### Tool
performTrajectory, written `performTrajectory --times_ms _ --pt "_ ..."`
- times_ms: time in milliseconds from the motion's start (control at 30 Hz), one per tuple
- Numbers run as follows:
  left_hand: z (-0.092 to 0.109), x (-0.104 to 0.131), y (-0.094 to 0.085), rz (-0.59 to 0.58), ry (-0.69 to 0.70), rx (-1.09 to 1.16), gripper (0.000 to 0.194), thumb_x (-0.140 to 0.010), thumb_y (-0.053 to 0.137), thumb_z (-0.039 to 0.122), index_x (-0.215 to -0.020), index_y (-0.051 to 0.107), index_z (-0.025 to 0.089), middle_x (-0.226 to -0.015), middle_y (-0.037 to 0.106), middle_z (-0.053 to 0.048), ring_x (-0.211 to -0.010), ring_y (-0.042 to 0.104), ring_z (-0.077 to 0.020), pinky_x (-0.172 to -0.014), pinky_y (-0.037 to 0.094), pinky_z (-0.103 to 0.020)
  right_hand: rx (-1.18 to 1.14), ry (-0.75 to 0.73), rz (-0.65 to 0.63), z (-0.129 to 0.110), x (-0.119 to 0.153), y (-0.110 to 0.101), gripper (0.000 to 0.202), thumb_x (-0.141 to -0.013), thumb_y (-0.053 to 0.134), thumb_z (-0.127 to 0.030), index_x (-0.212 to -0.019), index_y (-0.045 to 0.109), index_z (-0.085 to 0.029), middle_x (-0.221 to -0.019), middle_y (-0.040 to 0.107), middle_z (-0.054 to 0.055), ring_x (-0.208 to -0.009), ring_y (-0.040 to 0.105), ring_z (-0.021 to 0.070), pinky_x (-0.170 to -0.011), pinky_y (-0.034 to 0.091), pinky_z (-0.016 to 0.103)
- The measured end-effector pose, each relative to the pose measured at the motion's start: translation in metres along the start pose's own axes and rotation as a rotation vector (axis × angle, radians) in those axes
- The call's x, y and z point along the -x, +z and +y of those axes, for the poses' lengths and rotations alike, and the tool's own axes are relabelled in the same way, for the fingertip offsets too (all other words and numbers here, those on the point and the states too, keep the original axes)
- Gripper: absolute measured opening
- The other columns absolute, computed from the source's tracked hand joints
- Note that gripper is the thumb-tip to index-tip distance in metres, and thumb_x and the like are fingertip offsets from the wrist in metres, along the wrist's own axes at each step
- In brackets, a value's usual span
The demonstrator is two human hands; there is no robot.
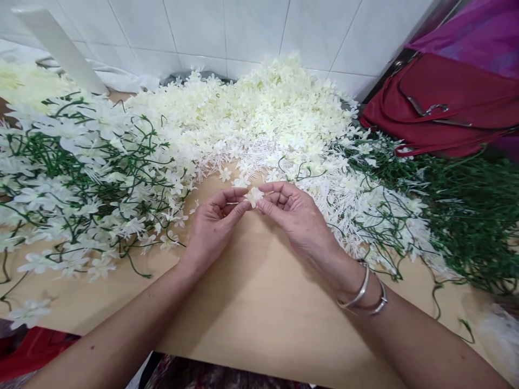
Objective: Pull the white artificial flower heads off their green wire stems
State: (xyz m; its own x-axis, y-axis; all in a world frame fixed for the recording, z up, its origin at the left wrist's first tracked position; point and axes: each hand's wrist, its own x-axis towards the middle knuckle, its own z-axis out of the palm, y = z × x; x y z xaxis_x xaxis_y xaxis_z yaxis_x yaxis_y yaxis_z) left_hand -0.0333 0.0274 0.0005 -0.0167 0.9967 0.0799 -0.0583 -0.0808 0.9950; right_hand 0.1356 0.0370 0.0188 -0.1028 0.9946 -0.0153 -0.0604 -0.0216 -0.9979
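Note:
Between the fingertips of both hands is a small cream artificial flower, held above the wooden table. My left hand pinches it from the left with thumb and forefinger. From the other side, my right hand is closed on it in the same way, its other fingers curled in. Beyond the hands rises a large heap of loose cream flower heads. White thread-like stamens lie piled just right of my right hand. No stem shows on the held flower.
Left of my hands spreads a pile of white flowers on green stems. Bare green stems are heaped at the right, below a red handbag. A tiled wall closes off the back, and a white upright post stands back left.

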Motion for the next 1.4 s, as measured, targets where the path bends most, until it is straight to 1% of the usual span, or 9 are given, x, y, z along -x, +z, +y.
performTrajectory --times_ms 167,333,533,667,867,1067,1167,1300,1400 --pt "-0.0011 -0.0005 0.0005 0.012 -0.020 -0.009 0.030 -0.081 0.084 0.043 -0.098 0.077 0.019 -0.095 0.079 -0.005 -0.086 0.072 -0.0182 -0.080 0.059 -0.029 0.005 0.013 -0.005 -0.0013 0.0009 0.0012 0.035 -0.077 0.083 -0.034 -0.106 0.069 -0.020 -0.075 0.066 -0.004 -0.072 0.064 0.0132 -0.073 0.052 0.030" --pt "0.0007 -0.0013 -0.0015 0.040 -0.020 0.030 0.026 -0.082 0.084 0.041 -0.093 0.075 0.020 -0.089 0.078 -0.002 -0.085 0.073 -0.0172 -0.085 0.058 -0.029 0.034 0.006 -0.004 -0.0006 0.0011 0.0014 0.033 -0.078 0.081 -0.032 -0.105 0.068 -0.020 -0.074 0.066 -0.004 -0.069 0.061 0.0120 -0.068 0.049 0.028" --pt "-0.0032 -0.0030 -0.0038 0.089 -0.050 0.064 0.025 -0.081 0.085 0.038 -0.095 0.074 0.019 -0.092 0.077 -0.003 -0.088 0.075 -0.0180 -0.088 0.058 -0.030 0.084 -0.018 -0.007 -0.0023 0.0043 0.0045 0.025 -0.079 0.080 -0.031 -0.098 0.068 -0.021 -0.075 0.065 -0.003 -0.070 0.061 0.0120 -0.069 0.050 0.027" --pt "-0.0044 -0.0033 -0.0039 0.071 -0.046 0.078 0.033 -0.081 0.085 0.038 -0.106 0.075 0.019 -0.101 0.077 -0.005 -0.092 0.074 -0.0175 -0.089 0.058 -0.030 0.089 -0.021 -0.018 -0.0018 0.0049 0.0060 0.025 -0.079 0.081 -0.032 -0.096 0.068 -0.020 -0.075 0.065 -0.003 -0.070 0.060 0.0117 -0.068 0.050 0.027" --pt "-0.0053 -0.0023 -0.0053 0.080 -0.019 0.090 0.019 -0.083 0.083 0.036 -0.090 0.074 0.021 -0.089 0.077 -0.002 -0.086 0.072 -0.0157 -0.085 0.057 -0.027 0.093 -0.026 -0.035 -0.0023 0.0045 0.0059 0.023 -0.078 0.080 -0.032 -0.094 0.068 -0.020 -0.074 0.064 -0.004 -0.067 0.058 0.0112 -0.065 0.048 0.026" --pt "-0.0038 -0.0014 -0.0051 0.075 -0.048 0.069 0.024 -0.079 0.087 0.039 -0.084 0.074 0.020 -0.082 0.079 -0.002 -0.082 0.073 -0.0172 -0.082 0.057 -0.029 0.092 -0.041 -0.037 -0.0037 0.0057 0.0054 0.022 -0.079 0.080 -0.031 -0.094 0.068 -0.020 -0.075 0.064 -0.003 -0.070 0.058 0.0119 -0.067 0.049 0.027" --pt "-0.0042 -0.0017 -0.0061 0.081 -0.057 0.049 0.026 -0.081 0.086 0.043 -0.084 0.074 0.020 -0.082 0.079 -0.003 -0.081 0.074 -0.0175 -0.084 0.057 -0.030 0.097 -0.039 -0.034 -0.0051 0.0063 0.0051 0.022 -0.080 0.079 -0.030 -0.095 0.067 -0.020 -0.075 0.064 -0.003 -0.071 0.059 0.0124 -0.069 0.049 0.028" --pt "-0.0052 -0.0022 -0.0072 0.066 -0.064 0.121 0.023 -0.085 0.083 0.043 -0.089 0.074 0.021 -0.089 0.079 -0.002 -0.090 0.076 -0.0175 -0.091 0.057 -0.029 0.097 -0.061 -0.013 -0.0055 0.0048 0.0036 0.021 -0.080 0.078 -0.030 -0.095 0.067 -0.020 -0.075 0.064 -0.003 -0.071 0.060 0.0128 -0.070 0.049 0.028" --pt "-0.0032 -0.0015 -0.0065 0.062 -0.096 0.161 0.021 -0.086 0.083 0.041 -0.089 0.076 0.022 -0.090 0.078 0.000 -0.092 0.077 -0.0165 -0.092 0.056 -0.026 0.141 -0.104 0.022 -0.0049 0.0011 -0.0005 0.021 -0.081 0.076 -0.029 -0.098 0.067 -0.020 -0.073 0.063 -0.003 -0.069 0.059 0.0130 -0.067 0.047 0.028"
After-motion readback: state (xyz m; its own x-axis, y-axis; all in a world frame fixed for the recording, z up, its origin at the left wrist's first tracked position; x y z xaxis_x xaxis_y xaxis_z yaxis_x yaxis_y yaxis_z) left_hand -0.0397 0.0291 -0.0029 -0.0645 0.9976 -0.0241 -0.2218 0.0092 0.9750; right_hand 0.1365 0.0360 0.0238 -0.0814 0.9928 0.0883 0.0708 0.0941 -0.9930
